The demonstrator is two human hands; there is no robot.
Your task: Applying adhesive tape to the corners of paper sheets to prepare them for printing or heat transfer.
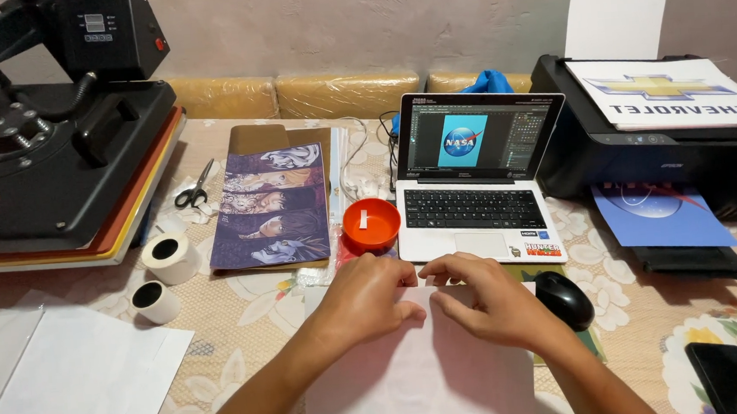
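Presently, the white sheet (415,377) lies flat on the bench (246,315), directly in front of the laptop (471,187). Left of the laptop stands the orange bowl (370,222). Left hand (366,300): fingers curled, pressing the sheet's top edge. Right hand (487,298): fingers bent, pinching the same edge. Right of it sits the black mouse (564,299).

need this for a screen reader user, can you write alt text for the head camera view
Both hands, left hand and right hand, press on the top edge of a white sheet on a floral tablecloth. Behind sit an open laptop, orange bowl, black mouse, printer and heat press.
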